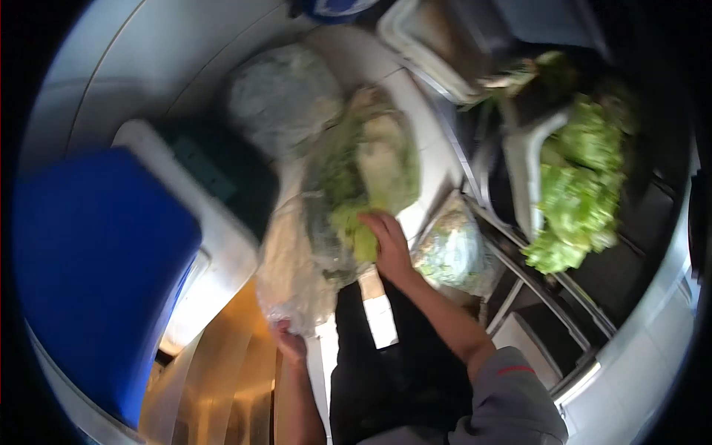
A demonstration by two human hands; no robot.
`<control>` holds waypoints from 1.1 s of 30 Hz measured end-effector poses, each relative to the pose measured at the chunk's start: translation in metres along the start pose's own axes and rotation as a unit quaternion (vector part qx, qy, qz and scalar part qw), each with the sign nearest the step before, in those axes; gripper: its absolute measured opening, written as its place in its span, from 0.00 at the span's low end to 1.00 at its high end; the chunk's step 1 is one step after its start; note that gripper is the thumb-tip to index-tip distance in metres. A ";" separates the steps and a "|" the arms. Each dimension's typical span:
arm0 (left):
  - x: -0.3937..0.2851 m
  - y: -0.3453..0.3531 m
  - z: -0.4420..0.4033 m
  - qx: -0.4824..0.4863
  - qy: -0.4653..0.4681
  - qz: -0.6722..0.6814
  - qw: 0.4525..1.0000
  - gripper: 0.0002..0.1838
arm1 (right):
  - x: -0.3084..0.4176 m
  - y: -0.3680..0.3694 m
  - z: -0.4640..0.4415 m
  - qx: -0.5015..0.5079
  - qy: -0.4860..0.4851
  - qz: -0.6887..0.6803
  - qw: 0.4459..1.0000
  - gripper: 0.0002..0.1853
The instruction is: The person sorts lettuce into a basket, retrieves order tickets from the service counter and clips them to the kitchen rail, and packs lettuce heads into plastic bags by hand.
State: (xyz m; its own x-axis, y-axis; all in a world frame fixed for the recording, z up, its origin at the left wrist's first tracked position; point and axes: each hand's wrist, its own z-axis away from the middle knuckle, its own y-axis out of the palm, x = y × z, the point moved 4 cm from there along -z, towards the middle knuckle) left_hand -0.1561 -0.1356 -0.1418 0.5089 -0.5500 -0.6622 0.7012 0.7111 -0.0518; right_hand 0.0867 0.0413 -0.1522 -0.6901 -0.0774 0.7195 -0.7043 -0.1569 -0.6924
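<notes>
My right hand [389,245] is closed around light green leaves [356,231], seemingly lettuce, though motion blur softens them. Low on the left, my left hand [289,343] grips the edge of a see-through plastic bag [293,259], its fingers pinched on the film. Beyond my hands lies a bag of leafy greens [334,163], with a pale, blurred bundle [387,152] beside it. Further back sits another full plastic bag [282,96], its contents hard to make out. To the right of my right hand rests a bagged vegetable [452,245], pale green and white.
At left stand a large blue lid or bin [96,274] and a dark green crate [204,167]. On the right, a metal rack [538,285] carries a white tub [526,178] of lettuce [582,185]. Another pale tub [426,52] is behind it. White tiles [426,122] form the floor.
</notes>
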 end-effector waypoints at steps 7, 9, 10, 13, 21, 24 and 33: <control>-0.019 0.028 -0.007 0.048 0.003 -0.055 0.997 0.12 | 0.024 -0.242 0.100 -0.334 0.417 -0.188 0.824 0.24; -0.019 0.027 -0.010 0.052 0.036 -0.092 0.994 0.13 | 0.009 -0.302 0.120 -0.467 0.354 -0.307 0.750 0.26; -0.017 0.021 -0.011 0.050 0.054 -0.111 0.991 0.13 | 0.003 -0.333 0.118 -0.474 0.344 -0.305 0.751 0.26; -0.008 -0.001 -0.015 -0.015 0.067 -0.153 0.986 0.09 | -0.012 -0.380 0.083 -0.516 0.211 -0.338 0.758 0.24; -0.023 0.017 0.005 0.029 0.053 -0.107 0.992 0.12 | -0.056 -0.395 0.080 -0.328 0.249 0.045 0.910 0.26; -0.010 0.009 0.001 0.034 0.033 -0.125 0.991 0.13 | 0.024 -0.347 0.064 -0.453 0.123 0.160 0.868 0.23; -0.030 0.039 0.047 0.041 -0.043 0.041 0.997 0.11 | -0.020 -0.074 0.045 -0.140 0.206 -0.042 0.968 0.09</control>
State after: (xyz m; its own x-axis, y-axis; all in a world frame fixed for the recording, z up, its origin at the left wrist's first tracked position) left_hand -0.1200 -0.1119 -0.0891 0.6049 -0.5288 -0.5953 0.6918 0.7193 0.0640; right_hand 0.1602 0.0103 -0.1125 -0.5950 0.3320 0.7319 -0.7390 0.1320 -0.6607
